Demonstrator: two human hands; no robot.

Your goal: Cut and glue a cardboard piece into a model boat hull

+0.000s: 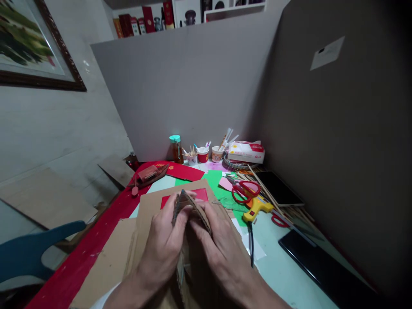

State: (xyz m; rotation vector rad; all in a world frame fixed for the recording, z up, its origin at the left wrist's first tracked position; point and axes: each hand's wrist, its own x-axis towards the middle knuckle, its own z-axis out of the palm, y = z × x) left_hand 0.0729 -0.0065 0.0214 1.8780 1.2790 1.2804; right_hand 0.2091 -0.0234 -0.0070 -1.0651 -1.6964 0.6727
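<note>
Both hands grip a folded piece of cardboard (196, 210) that peaks between them like a small roof. My left hand (165, 236) presses its left side between thumb and fingers. On the right slope, my right hand (217, 240) has its fingers closed round the edge. Beneath them lies a larger cardboard sheet (148, 210), with a red sheet (202, 194) on it, partly hidden by the hands. More brown cardboard hangs below the fold, close to my forearms; its full shape is hidden.
To the right lie red-handled scissors (246, 192), a yellow glue gun (257, 208), a tablet (279, 188) and a black phone-like slab (322, 266). Cups of sticks (203, 155), a bottle (176, 150) and a tissue pack (246, 152) stand behind. A model boat (149, 175) sits left.
</note>
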